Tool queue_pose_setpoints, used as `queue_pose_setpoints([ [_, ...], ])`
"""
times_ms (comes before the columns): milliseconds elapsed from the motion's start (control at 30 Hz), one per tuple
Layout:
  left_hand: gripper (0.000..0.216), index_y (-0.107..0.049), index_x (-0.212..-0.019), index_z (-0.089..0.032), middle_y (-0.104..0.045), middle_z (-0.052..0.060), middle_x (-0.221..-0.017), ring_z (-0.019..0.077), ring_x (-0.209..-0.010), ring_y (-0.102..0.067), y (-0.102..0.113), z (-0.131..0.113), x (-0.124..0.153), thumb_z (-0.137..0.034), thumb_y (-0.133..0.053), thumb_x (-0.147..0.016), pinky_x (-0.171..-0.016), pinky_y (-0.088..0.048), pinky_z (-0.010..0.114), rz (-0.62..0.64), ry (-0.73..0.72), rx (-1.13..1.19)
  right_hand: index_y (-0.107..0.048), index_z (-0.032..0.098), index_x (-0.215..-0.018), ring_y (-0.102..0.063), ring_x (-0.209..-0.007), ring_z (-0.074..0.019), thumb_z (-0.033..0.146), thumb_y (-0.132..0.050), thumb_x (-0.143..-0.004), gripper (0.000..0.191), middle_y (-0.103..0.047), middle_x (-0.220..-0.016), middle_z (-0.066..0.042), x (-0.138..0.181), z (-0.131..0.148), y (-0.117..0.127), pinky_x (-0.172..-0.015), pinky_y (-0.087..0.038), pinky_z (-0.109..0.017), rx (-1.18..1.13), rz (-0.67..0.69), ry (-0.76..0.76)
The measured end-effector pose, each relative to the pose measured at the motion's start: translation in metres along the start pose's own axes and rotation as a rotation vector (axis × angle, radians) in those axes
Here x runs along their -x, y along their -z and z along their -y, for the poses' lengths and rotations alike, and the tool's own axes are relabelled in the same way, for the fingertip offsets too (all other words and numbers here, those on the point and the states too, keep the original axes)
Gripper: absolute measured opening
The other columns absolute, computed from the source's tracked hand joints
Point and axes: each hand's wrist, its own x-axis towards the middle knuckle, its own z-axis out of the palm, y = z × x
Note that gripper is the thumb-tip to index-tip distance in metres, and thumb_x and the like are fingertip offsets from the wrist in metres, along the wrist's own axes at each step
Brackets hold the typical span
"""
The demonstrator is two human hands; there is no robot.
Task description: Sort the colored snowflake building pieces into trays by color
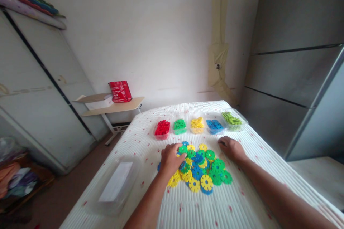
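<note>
A loose pile of yellow, green and blue notched plastic discs [197, 172] lies on the table in front of me. My left hand [171, 158] rests over the pile's left side, its thumb apart from the bent fingers, touching the discs. Just right of the pile's far end, my right hand [232, 149] is low on the cloth with loosely curled fingers and a gap by the thumb; no disc shows in it. Some discs are hidden under the left hand.
Behind the pile stand clear tubs of red pieces [162, 127], green pieces [180, 124], yellow pieces [197, 123], blue pieces [214, 125] and light green pieces [231, 118]. A clear plastic lid or tray [126, 182] lies left. A grey cabinet [282, 71] borders the right.
</note>
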Motion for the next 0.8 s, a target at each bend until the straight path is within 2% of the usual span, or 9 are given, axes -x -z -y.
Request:
queue_pose_setpoints([
  [100, 0.028, -0.063, -0.097, -0.024, -0.067, 0.003, -0.094, 0.0207, -0.093, -0.057, -0.006, -0.015, -0.001, -0.033, -0.061, -0.070, -0.078, -0.041, 0.029, 0.080, 0.020, -0.109, -0.065, 0.021, -0.084, -0.059, -0.080, -0.0148, 0.020, -0.044, -0.079, 0.021, -0.067, -0.091, -0.003, 0.000, -0.001, -0.001, -0.066, -0.038, -0.020, -0.001, 0.004, 0.006],
  [233, 0.026, -0.063, -0.090, -0.024, -0.066, 0.005, -0.092, 0.0241, -0.093, -0.057, -0.013, -0.024, 0.001, -0.039, -0.060, -0.069, -0.075, -0.041, 0.032, 0.096, 0.045, -0.205, -0.065, 0.020, -0.084, -0.060, -0.080, -0.0155, 0.021, -0.043, -0.079, 0.022, -0.067, -0.090, -0.004, -0.001, -0.002, -0.001, -0.066, -0.038, -0.021, 0.002, 0.014, 0.005],
  [367, 0.027, -0.061, -0.092, -0.025, -0.066, 0.005, -0.093, 0.0262, -0.093, -0.059, -0.013, -0.026, -0.003, -0.033, -0.060, -0.066, -0.074, -0.042, 0.034, 0.133, 0.094, -0.225, -0.065, 0.020, -0.084, -0.060, -0.081, -0.0161, 0.021, -0.042, -0.080, 0.023, -0.066, -0.091, -0.004, -0.001, -0.002, -0.001, -0.067, -0.038, -0.022, 0.003, 0.018, 0.008],
  [467, 0.030, -0.061, -0.091, -0.026, -0.067, 0.004, -0.092, 0.0262, -0.091, -0.060, -0.012, -0.025, -0.007, -0.026, -0.062, -0.061, -0.073, -0.042, 0.034, 0.151, 0.095, -0.187, -0.065, 0.020, -0.084, -0.060, -0.080, -0.0157, 0.021, -0.043, -0.080, 0.023, -0.066, -0.090, -0.004, -0.001, -0.002, -0.001, -0.067, -0.038, -0.022, 0.002, 0.017, 0.007],
  [633, 0.034, -0.064, -0.090, -0.025, -0.069, 0.000, -0.082, 0.0209, -0.081, -0.063, -0.009, -0.011, -0.016, -0.021, -0.065, -0.057, -0.066, -0.044, 0.027, 0.142, 0.154, 0.050, -0.065, 0.020, -0.084, -0.060, -0.080, -0.0150, 0.021, -0.043, -0.080, 0.022, -0.067, -0.090, -0.003, -0.001, -0.002, -0.002, -0.067, -0.038, -0.021, -0.001, 0.016, 0.006],
  [800, 0.033, -0.065, -0.092, -0.022, -0.069, -0.001, -0.077, 0.0152, -0.070, -0.064, 0.002, 0.005, -0.048, -0.021, -0.068, -0.059, -0.060, -0.044, 0.021, 0.093, 0.176, 0.147, -0.065, 0.020, -0.084, -0.059, -0.080, -0.0147, 0.020, -0.043, -0.081, 0.022, -0.066, -0.091, -0.004, -0.001, -0.001, -0.002, -0.066, -0.037, -0.021, 0.002, 0.012, -0.004],
])
